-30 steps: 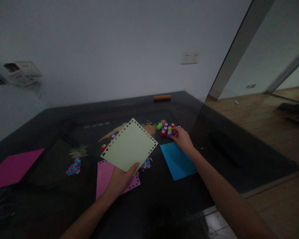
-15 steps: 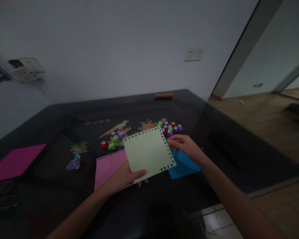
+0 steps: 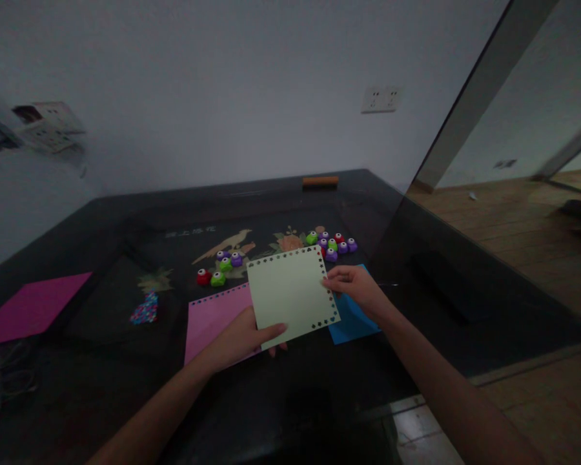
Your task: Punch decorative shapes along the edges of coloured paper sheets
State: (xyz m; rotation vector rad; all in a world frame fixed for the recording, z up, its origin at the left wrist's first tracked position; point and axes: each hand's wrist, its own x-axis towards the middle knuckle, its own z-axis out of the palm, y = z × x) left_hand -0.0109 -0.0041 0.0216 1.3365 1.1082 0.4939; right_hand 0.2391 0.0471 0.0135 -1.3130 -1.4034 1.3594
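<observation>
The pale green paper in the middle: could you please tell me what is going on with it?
A person holds the pale green paper above the dark table. The left hand grips its lower left corner, and the right hand has its fingertips at the right edge. Small holes line the top and right edges. Below lie pink paper on the left and blue paper on the right. Small coloured bits lie further left.

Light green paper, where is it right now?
In the head view, the light green paper is just below the middle, held in the left hand, with the right hand at its right edge, right of the pink paper.
</observation>
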